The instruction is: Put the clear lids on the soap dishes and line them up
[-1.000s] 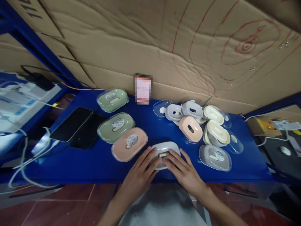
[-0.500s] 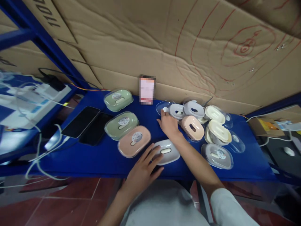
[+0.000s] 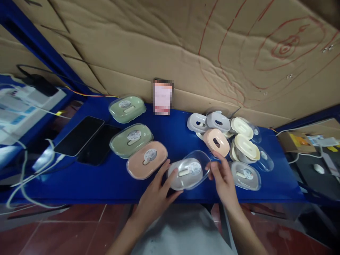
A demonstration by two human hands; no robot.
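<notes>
1. Work piece: light grey oval plastic box (image 3: 182,183) sits on the blue table (image 3: 175,132), close to its front edge, between the two hands. A pale, pill-shaped piece shows on its top.
2. Left hand (image 3: 154,194): unclenched, fingers and thumb spread against the box's left end.
3. Right hand (image 3: 224,179): thumb and fingers pinch the right rim of a clear plastic oval cover (image 3: 203,157) with a round printed sticker. The cover lies askew over the box, overhanging to the right (whether its left rim touches the box, I cannot tell).
4. Left of the box: pink oval box under a clear cover (image 3: 138,168), just beside; beyond it, two green oval boxes with clear covers (image 3: 124,145) (image 3: 120,113).
5. Right side: loose cluster of grey shells (image 3: 217,120), a peach shell with a slot (image 3: 221,145) and cream shells (image 3: 245,143); nearer, a covered grey box (image 3: 240,182).
6. Far left: two dark, flat phone-like devices (image 3: 79,136), overlapping.
</notes>
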